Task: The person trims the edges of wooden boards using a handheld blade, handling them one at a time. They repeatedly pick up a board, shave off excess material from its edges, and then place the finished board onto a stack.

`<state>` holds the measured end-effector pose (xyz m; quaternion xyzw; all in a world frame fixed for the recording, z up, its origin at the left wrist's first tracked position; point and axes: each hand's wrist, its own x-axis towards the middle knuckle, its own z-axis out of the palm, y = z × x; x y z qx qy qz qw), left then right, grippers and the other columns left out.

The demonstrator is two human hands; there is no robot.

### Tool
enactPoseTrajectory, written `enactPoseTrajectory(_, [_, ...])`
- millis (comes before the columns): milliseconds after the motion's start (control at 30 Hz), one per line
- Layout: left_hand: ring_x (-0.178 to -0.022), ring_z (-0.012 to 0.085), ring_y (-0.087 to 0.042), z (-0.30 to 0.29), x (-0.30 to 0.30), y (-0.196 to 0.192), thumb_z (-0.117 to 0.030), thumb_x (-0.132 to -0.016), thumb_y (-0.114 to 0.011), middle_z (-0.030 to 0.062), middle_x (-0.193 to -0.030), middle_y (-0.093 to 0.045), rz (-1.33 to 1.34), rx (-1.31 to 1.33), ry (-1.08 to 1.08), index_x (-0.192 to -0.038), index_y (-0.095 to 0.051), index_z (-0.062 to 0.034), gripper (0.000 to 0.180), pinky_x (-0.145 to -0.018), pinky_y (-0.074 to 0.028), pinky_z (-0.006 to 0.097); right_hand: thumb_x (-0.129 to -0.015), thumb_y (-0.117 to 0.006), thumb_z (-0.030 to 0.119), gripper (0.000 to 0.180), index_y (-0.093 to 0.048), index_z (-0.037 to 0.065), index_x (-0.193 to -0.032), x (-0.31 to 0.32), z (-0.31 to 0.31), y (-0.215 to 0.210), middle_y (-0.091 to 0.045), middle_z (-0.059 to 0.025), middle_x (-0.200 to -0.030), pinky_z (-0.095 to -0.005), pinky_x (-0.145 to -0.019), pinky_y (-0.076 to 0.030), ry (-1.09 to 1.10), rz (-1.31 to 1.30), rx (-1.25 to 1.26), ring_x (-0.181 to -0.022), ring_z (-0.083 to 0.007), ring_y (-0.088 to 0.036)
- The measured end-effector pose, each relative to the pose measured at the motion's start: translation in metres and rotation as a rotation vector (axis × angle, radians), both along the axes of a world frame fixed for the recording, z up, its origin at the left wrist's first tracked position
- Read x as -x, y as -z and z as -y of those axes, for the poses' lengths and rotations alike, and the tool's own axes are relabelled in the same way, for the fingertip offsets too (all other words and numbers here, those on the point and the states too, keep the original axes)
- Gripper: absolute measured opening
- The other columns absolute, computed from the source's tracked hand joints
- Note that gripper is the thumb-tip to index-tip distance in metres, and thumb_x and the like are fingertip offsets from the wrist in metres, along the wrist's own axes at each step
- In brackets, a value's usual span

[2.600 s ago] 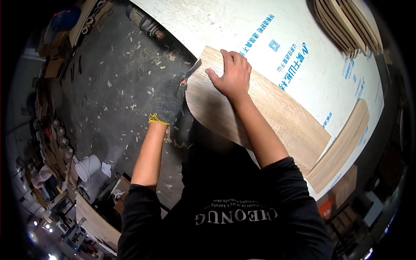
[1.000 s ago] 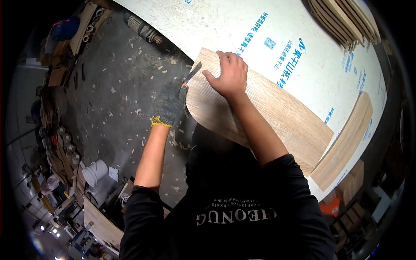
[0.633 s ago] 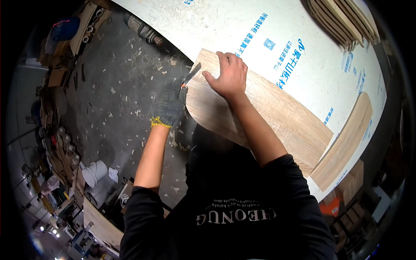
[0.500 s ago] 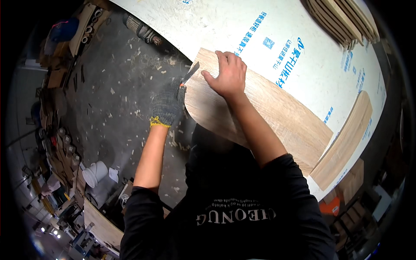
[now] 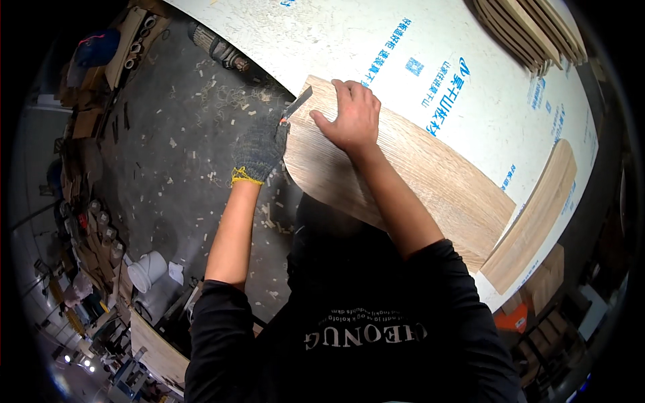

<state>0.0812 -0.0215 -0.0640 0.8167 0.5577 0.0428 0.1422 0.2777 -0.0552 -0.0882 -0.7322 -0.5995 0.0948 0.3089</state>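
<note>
A wood-grain board point(image 5: 430, 174) with a rounded left end lies slantwise on the white-topped table, its near left part jutting over the table edge. My left hand point(image 5: 259, 149), in a grey knit glove with a yellow cuff, is closed on a flat-bladed tool point(image 5: 299, 102). Its dark blade lies along the board's left end, and a bit of orange shows by the glove; the handle is hidden. Bare, my right hand point(image 5: 354, 117) rests on the board's top near that end, thumb spread from the fingers, which reach the far edge.
A narrow curved wood-grain strip point(image 5: 534, 218) lies at the table's right side. Several curved panels point(image 5: 527, 30) are stacked at the far right of the white tabletop point(image 5: 322, 40). Scraps litter the grey floor point(image 5: 181, 141). A motor point(image 5: 222, 48) sits beside the table; a white bucket point(image 5: 146, 270) stands at left.
My left hand has moved slightly up and away from me with the tool, and the blade now lies closer along the board's end. My right hand and the board have barely moved.
</note>
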Motion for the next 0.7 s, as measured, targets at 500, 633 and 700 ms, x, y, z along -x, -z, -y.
enactPoseTrajectory(500, [-0.11,0.0341,-0.059,-0.027,-0.024,0.001,-0.033,-0.096,-0.045,0.0181,-0.119,-0.063,0.094,0.007,0.062,-0.126,-0.06,-0.0084,0.041,-0.096,-0.045,0.043,-0.071,-0.074,0.043,0.07,-0.056,0.002,-0.125,-0.003,0.0,0.003,-0.055,-0.0166,-0.118,-0.0451,-0.1,-0.033,-0.003,-0.012,-0.027,-0.113,-0.0312,-0.049])
enactPoseTrajectory(633, [-0.111,0.034,-0.058,-0.038,-0.031,0.002,-0.036,-0.097,-0.042,0.0184,-0.12,-0.063,0.083,-0.061,0.124,-0.125,-0.06,-0.0082,0.043,-0.097,-0.044,0.044,-0.071,-0.074,0.043,0.07,-0.056,0.003,-0.125,-0.002,-0.001,0.003,-0.055,-0.0167,-0.118,-0.0451,-0.101,-0.033,0.002,-0.003,-0.039,-0.113,-0.0311,-0.049])
enactPoseTrajectory(700, [-0.112,0.0339,-0.058,-0.041,-0.042,-0.003,-0.037,-0.097,-0.041,0.0183,-0.12,-0.062,0.05,-0.036,0.091,-0.125,-0.06,-0.0079,0.045,-0.097,-0.044,0.044,-0.07,-0.074,0.043,0.069,-0.056,0.003,-0.125,-0.002,-0.001,0.003,-0.055,-0.0164,-0.117,-0.045,-0.101,-0.033,0.008,0.004,-0.027,-0.113,-0.031,-0.049])
